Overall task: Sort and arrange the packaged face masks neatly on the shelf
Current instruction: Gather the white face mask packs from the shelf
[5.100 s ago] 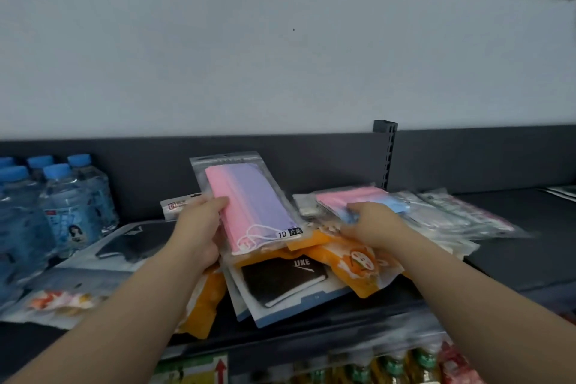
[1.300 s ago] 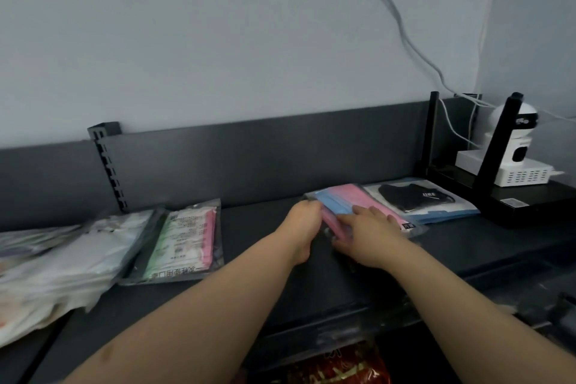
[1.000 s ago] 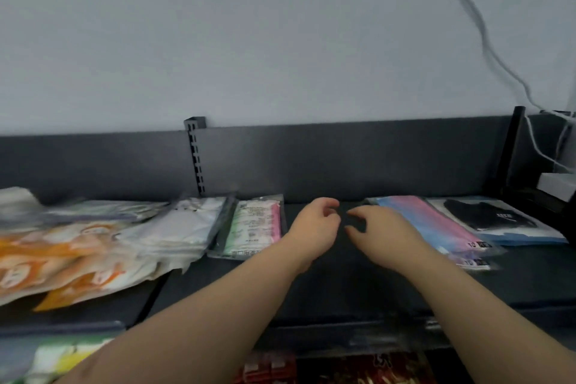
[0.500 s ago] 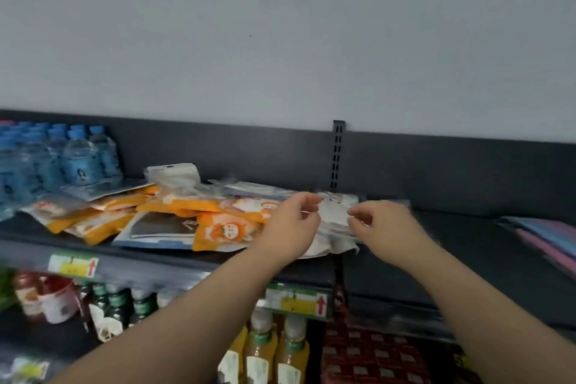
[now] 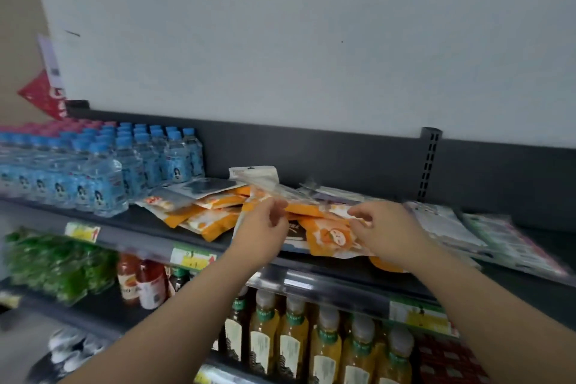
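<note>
A loose pile of packaged face masks lies on the dark top shelf (image 5: pixel 327 284). It holds several orange packets (image 5: pixel 212 221), one with a cartoon face (image 5: pixel 333 237), and a pack with a black mask (image 5: pixel 205 187). Clear and white packs (image 5: pixel 442 224) lie at its right, then a green-and-pink pack (image 5: pixel 511 240). My left hand (image 5: pixel 265 227) hovers at a packet's edge in the middle of the pile, fingers curled and apart. My right hand (image 5: pixel 386 227) touches the orange packets with spread fingertips. Neither hand visibly grips anything.
Rows of blue-capped water bottles (image 5: pixel 103 178) fill the shelf's left part. A slotted upright post (image 5: pixel 428 162) stands at the back right. Below are juice bottles (image 5: pixel 324 346), red sauce bottles (image 5: pixel 140 280) and green packs (image 5: pixel 56 268).
The pink-and-blue pack was laid at the shelf's right end beside a black mask pack and let go. The view swung back left, and both empty hands reached the orange pile.
</note>
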